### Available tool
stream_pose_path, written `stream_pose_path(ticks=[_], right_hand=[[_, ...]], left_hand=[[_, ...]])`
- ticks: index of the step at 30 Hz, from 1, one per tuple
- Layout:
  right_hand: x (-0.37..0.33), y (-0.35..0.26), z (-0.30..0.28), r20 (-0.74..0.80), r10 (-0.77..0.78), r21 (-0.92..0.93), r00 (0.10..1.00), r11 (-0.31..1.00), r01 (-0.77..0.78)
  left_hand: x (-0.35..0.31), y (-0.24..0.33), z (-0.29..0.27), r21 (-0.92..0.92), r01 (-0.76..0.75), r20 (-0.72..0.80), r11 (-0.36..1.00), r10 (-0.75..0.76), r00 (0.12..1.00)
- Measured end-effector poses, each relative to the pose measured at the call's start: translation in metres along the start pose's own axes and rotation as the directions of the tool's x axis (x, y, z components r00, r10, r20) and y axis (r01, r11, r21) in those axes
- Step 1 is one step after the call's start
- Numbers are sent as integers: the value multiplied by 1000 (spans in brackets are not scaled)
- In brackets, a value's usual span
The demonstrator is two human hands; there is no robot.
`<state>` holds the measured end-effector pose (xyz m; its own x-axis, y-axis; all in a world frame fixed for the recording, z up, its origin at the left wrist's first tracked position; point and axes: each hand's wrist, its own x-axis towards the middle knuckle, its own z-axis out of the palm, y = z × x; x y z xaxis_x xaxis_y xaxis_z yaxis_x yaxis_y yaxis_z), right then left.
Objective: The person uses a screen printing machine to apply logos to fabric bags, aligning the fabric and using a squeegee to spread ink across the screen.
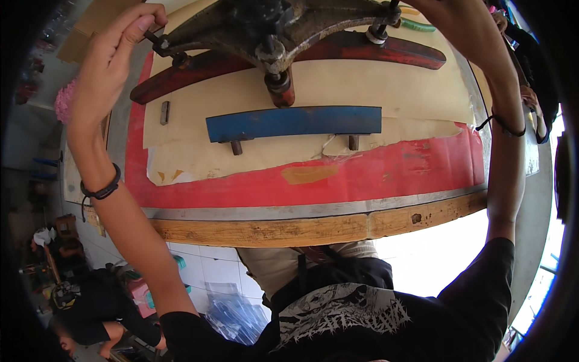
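Across the far side of the table hangs or stands a heavy dark metal bracket (229, 37) with arms spreading to both sides. Bolts join it to a curved, worn red bar (211, 67). At the bracket's left end, my left hand (114, 60) has its fingers closed around a small metal screw handle (154, 38). My right hand (443, 9) reaches to the bracket's right end, near an upright bolt (379, 31); its fingers are cut off by the top edge. Nearer me lies a blue bar (295, 123) with two metal pegs (236, 147), touched by neither hand.
A small grey metal block (164, 113) rests left of the blue bar. Torn beige sheeting (386, 90) covers a red sheet (241, 193). The wooden table edge (271, 232) runs before me. Another person (99, 308) bends at lower left; a co-worker's hand (531, 99) shows at right.
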<state>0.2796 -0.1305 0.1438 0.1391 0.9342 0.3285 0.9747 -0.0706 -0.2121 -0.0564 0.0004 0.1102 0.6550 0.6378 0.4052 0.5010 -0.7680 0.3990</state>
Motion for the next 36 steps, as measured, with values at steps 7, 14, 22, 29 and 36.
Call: stream_pose_path(ticks=[7, 14, 22, 29, 36], right_hand=[[-13, -2, 13, -184, -264, -52, 947, 964, 259], [-9, 8, -2, -82, -369, -96, 926, 927, 362], [12, 37, 3, -133, -406, 55, 904, 908, 416], [10, 31, 0, -178, -359, 61, 916, 925, 374], [8, 24, -6, 15, -307, 189, 952, 935, 299]], left_hand=[[-9, 6, 38, 31, -39, -320, 999, 47, 946], [-12, -4, 35, -40, 76, -428, 996, -86, 900], [-9, 3, 39, -40, 32, -524, 999, -49, 850], [-11, 2, 35, -21, 4, -577, 1000, -16, 817], [-12, 1, 32, 93, -58, -478, 994, 96, 873]])
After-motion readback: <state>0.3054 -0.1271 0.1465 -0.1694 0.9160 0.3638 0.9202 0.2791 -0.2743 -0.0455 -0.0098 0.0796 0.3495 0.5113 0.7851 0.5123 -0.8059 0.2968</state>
